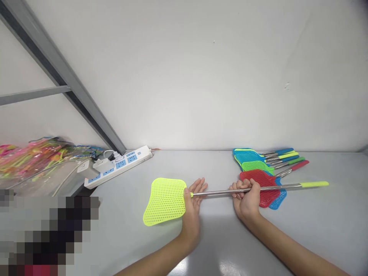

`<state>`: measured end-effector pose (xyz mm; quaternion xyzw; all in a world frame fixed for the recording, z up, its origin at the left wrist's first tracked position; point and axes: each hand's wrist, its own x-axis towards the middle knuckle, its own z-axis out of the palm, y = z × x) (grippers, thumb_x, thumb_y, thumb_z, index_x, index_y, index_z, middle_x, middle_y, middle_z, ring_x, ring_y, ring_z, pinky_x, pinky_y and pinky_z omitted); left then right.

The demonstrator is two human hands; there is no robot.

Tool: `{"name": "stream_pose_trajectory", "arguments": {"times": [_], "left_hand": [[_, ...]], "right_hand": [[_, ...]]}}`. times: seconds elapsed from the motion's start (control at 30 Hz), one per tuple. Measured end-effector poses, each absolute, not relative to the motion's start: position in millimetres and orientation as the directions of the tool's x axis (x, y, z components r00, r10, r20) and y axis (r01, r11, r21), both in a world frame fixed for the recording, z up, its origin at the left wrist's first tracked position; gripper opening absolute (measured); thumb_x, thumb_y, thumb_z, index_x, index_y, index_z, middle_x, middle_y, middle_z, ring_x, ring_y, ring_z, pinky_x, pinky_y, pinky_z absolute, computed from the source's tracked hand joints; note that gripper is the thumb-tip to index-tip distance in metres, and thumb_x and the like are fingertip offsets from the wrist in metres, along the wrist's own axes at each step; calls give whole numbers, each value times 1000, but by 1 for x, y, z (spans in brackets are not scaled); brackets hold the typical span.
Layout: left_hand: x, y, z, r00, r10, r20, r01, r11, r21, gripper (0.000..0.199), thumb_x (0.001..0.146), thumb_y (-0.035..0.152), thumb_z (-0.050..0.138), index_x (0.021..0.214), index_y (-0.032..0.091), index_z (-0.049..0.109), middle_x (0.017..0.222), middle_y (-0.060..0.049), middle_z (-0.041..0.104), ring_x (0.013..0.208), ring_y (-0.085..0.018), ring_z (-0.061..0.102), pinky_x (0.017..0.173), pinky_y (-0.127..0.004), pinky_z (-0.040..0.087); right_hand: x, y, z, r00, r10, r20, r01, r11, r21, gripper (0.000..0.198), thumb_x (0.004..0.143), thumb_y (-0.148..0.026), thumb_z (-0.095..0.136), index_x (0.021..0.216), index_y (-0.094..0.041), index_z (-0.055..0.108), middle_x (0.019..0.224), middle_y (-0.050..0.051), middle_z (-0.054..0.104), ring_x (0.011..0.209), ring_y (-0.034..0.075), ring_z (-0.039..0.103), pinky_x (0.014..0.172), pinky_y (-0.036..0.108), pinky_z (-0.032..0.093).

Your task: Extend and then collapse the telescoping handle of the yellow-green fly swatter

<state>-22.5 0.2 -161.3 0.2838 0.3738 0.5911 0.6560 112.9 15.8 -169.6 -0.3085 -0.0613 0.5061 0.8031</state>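
Observation:
A yellow-green fly swatter (166, 201) with an extended metal rod lies across in front of me, its mesh head at the left and its yellow grip at the right. At its neck, my left hand (192, 212) has the thumb over the edge of the head, with the fingers stretched out behind the rod. Closer to the middle of the rod, my right hand (247, 201) is closed around the metal. Just behind that hand lie a red fly swatter (266, 188) and a blue fly swatter (278, 199), partly covered.
More fly swatters, including a green one (254, 167) and a blue one (248, 154), overlap near the wall (195, 96). A white power strip (120, 165) with plugs sits left on the grey table (126, 218). Bagged colourful items (37, 157) lie beyond it, beside a metal frame (77, 92).

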Motion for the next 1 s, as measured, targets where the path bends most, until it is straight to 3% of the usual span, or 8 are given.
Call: {"name": "stream_pose_trajectory", "arguments": {"times": [0.57, 1.0], "left_hand": [[-20, -5, -158, 164, 959, -230, -664, 280, 693, 51, 82, 46, 31, 96, 7, 60, 105, -17, 60, 102, -25, 53, 94, -39, 32], [-20, -30, -147, 202, 961, -188, -614, 274, 740, 54, 83, 48, 23, 88, 10, 61, 94, -14, 65, 94, -24, 57, 89, -42, 35]], "right_hand": [[99, 1, -165, 514, 830, -216, -743, 306, -595, 35, 76, -33, 36, 44, -19, 31, 31, -8, 25, 30, 8, 23, 33, 22, 23], [87, -13, -163, 440, 864, -246, -762, 214, -611, 42, 78, -36, 32, 40, -19, 30, 32, -5, 27, 33, 9, 27, 36, 23, 26]]}}
